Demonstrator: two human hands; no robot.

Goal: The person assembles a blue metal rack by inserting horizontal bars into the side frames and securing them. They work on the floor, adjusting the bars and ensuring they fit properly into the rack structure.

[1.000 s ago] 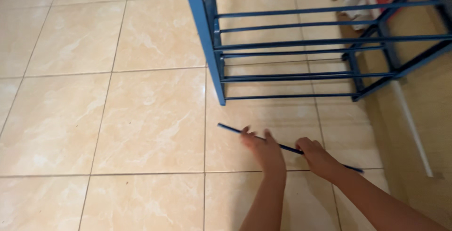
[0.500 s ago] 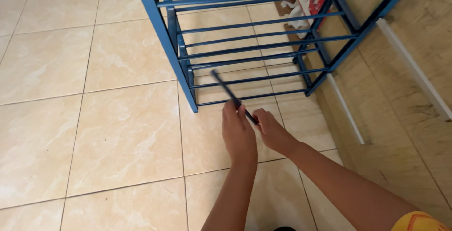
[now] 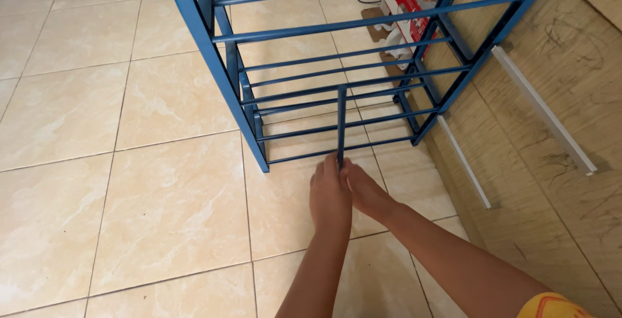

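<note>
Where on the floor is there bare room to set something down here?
Bare tiles lie left of the rack and the left hand. It is crowded inside the rack, where both hands hold the rod, and in the narrow strip between the right hand and the wooden panel.

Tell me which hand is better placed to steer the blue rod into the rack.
Probably the right hand: it sits nearer the blue rack and grips the blue rod at its base. The left hand also holds it, so the margin is slim.
</note>
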